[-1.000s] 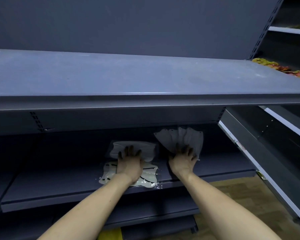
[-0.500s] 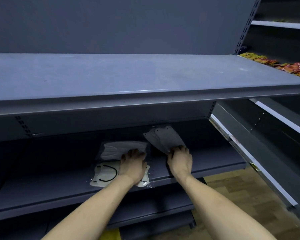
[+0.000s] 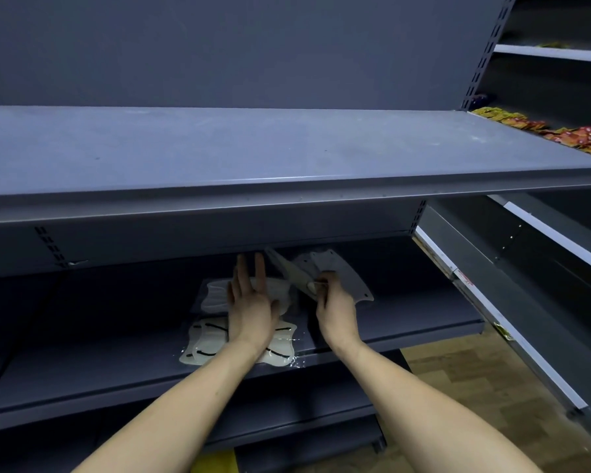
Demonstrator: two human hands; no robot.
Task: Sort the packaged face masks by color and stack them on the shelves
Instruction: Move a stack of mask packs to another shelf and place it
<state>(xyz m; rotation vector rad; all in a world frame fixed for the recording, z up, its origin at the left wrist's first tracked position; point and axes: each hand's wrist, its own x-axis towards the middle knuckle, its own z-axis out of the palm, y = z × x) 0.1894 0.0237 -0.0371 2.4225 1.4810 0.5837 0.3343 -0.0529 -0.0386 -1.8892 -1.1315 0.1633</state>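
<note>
**Two hands at the lower shelf, grey masks fanned in the right**

The right hand (image 3: 335, 303), just right of centre in the frame, pinches a fan of grey packaged masks (image 3: 335, 273) — at least three overlapping packets can be made out, though the exact count is unclear; they are tilted up off the shelf. The left hand (image 3: 249, 302), at centre, is released: its fingers are straight and spread, reaching over a pale grey-white mask packet (image 3: 219, 295) that lies flat on the lower shelf (image 3: 99, 363). Whether the palm touches that packet cannot be told.

Just in front of that packet, nearer the shelf's front edge, lies one white mask packet with black ear loops (image 3: 205, 343), partly covered by the left wrist — so two packets lie flat on this shelf, close together.

Above, across the middle of the frame, runs the bare upper shelf (image 3: 253, 155). At the upper right, a neighbouring shelf holds a row of small orange and yellow packets (image 3: 533, 126), too many and too small to count. A wood-patterned floor (image 3: 475, 377) shows at lower right.
</note>
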